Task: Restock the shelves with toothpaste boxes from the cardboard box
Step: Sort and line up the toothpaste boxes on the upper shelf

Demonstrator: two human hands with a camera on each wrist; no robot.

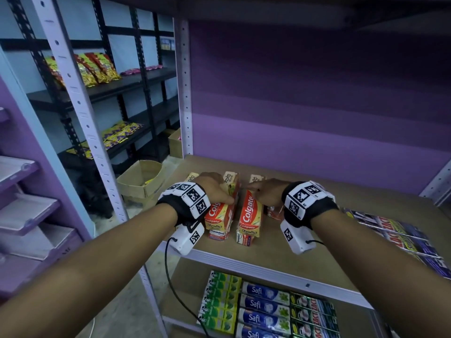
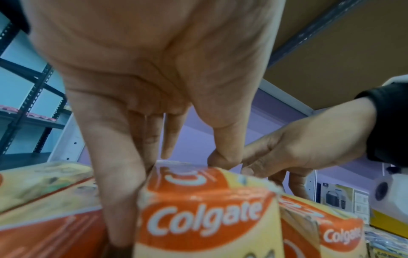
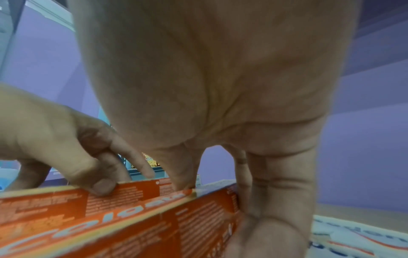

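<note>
Two orange Colgate toothpaste boxes lie side by side near the front of the wooden shelf [image 1: 341,215], each on top of a Pepsodent box [image 1: 218,234]. My left hand [image 1: 218,191] grips the left Colgate box [image 1: 218,215]; its fingers [image 2: 119,200] run down the box's left side and its thumb sits on the right top edge. My right hand [image 1: 264,192] grips the right Colgate box [image 1: 251,213], thumb on the top edge and fingers [image 3: 276,192] down its right side. More yellow-ended boxes lie behind both hands. The open cardboard box [image 1: 141,181] stands on the floor to the left.
Flat dark purple toothpaste boxes [image 1: 395,232] lie along the shelf's right side. On the lower shelf are rows of Safi boxes [image 1: 263,306] and green boxes [image 1: 219,301]. A perforated upright [image 1: 185,93] marks the shelf's left edge. Snack racks stand behind.
</note>
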